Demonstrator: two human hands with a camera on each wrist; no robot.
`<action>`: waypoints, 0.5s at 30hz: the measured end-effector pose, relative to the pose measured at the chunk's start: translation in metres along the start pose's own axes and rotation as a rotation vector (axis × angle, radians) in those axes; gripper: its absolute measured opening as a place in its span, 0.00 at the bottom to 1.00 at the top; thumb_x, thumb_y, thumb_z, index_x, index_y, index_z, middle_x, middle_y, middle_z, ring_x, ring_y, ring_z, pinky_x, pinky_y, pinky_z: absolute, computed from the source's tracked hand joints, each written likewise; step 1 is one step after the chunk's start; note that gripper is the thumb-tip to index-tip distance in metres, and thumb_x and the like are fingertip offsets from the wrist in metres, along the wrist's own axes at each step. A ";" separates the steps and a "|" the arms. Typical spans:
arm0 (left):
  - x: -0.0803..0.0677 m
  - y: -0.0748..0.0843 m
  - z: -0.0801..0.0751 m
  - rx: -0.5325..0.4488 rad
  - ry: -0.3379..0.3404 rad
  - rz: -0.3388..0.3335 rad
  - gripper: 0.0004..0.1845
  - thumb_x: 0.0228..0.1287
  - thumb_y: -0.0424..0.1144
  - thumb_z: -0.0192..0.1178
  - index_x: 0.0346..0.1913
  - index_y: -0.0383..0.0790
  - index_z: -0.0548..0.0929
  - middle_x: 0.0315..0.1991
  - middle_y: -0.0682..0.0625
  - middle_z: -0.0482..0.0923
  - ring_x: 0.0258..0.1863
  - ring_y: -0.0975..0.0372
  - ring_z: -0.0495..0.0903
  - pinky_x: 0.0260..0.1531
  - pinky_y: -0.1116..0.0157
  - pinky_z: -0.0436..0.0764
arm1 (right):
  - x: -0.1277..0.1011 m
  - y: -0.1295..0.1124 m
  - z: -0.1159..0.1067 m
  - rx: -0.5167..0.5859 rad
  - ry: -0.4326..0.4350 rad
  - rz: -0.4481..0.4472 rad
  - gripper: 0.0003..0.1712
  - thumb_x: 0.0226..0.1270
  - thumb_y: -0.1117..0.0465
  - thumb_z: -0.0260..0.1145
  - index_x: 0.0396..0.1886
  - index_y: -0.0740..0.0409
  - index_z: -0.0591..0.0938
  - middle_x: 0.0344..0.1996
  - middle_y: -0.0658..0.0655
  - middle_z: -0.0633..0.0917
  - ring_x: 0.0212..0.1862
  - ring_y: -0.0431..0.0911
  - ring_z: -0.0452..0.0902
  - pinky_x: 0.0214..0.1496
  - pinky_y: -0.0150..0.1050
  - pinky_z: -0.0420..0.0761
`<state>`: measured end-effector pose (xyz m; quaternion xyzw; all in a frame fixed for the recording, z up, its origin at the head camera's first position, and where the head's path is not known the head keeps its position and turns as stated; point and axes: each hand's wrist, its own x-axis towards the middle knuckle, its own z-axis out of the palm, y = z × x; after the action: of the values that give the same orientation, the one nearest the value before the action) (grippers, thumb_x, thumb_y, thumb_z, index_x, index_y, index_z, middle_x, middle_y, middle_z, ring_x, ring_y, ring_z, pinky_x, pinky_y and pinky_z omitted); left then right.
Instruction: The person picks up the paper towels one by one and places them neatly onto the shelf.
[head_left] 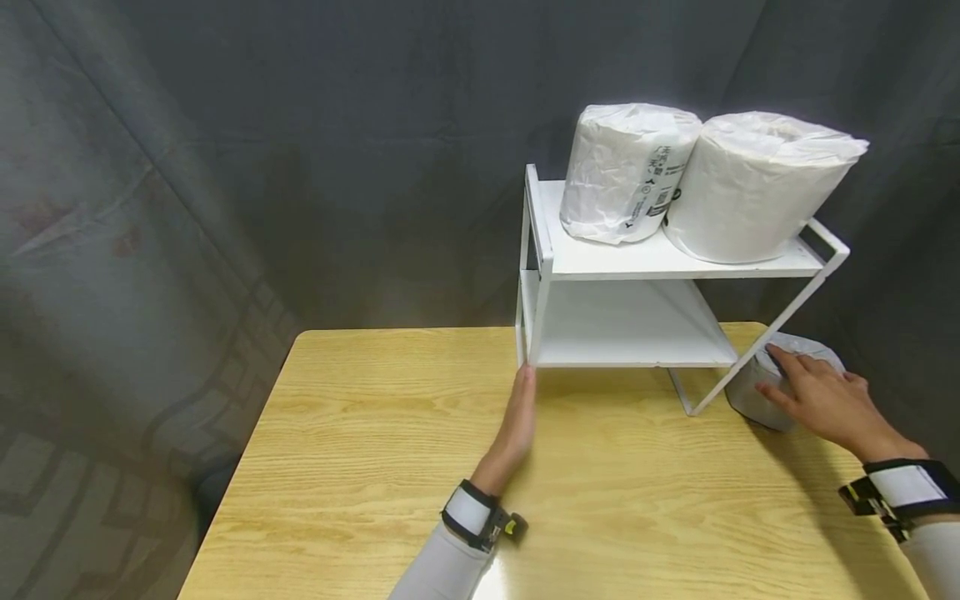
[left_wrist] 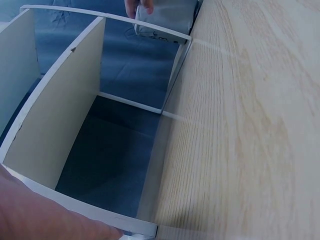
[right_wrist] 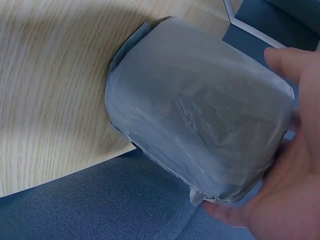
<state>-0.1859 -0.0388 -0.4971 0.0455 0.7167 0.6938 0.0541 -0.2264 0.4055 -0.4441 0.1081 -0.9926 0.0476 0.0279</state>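
My left hand (head_left: 514,429) reaches forward with straight fingers, the fingertips at the lower left front corner of a white two-tier shelf rack (head_left: 630,325). In the left wrist view its fingers (left_wrist: 55,215) lie along the rack's side frame. At the right, my right hand (head_left: 832,400) holds a wrapped paper roll (head_left: 753,396) by its top end, beside the rack's right legs. In the right wrist view, thumb and fingers spread around the end of this roll (right_wrist: 200,110), which shows a plain, shaded wrapper.
Two more wrapped paper rolls, the left one (head_left: 630,175) printed and the right one (head_left: 757,187) wider, stand on the rack's top board. The rack stands at the back of a wooden table (head_left: 360,450). A dark curtain (head_left: 375,167) hangs behind.
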 end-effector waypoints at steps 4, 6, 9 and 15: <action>-0.001 0.000 0.000 -0.005 -0.004 0.001 0.42 0.85 0.65 0.23 0.87 0.40 0.40 0.87 0.43 0.38 0.86 0.49 0.40 0.82 0.43 0.42 | 0.000 0.000 0.002 -0.018 0.017 -0.003 0.44 0.79 0.45 0.65 0.78 0.71 0.62 0.65 0.87 0.69 0.63 0.82 0.65 0.50 0.86 0.64; -0.001 0.000 0.000 -0.007 -0.006 0.004 0.42 0.85 0.65 0.23 0.87 0.41 0.40 0.87 0.43 0.38 0.86 0.49 0.40 0.82 0.42 0.42 | 0.000 -0.001 0.002 -0.023 0.021 -0.005 0.44 0.78 0.46 0.65 0.78 0.71 0.62 0.65 0.87 0.69 0.63 0.82 0.65 0.50 0.86 0.65; -0.001 0.000 0.000 -0.008 -0.012 0.014 0.42 0.85 0.65 0.22 0.87 0.41 0.40 0.87 0.43 0.38 0.86 0.49 0.40 0.82 0.42 0.42 | 0.000 0.000 0.002 -0.027 0.021 -0.008 0.44 0.78 0.47 0.67 0.77 0.71 0.62 0.65 0.87 0.69 0.63 0.82 0.65 0.50 0.86 0.65; -0.001 0.000 -0.001 -0.010 -0.016 0.023 0.42 0.85 0.64 0.22 0.87 0.40 0.39 0.87 0.42 0.38 0.86 0.49 0.39 0.82 0.43 0.42 | 0.002 0.001 0.002 -0.032 0.008 -0.011 0.44 0.76 0.50 0.69 0.77 0.71 0.62 0.65 0.88 0.69 0.63 0.84 0.65 0.50 0.87 0.65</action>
<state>-0.1855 -0.0397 -0.4975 0.0591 0.7120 0.6978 0.0518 -0.2283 0.4056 -0.4458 0.1128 -0.9925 0.0318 0.0338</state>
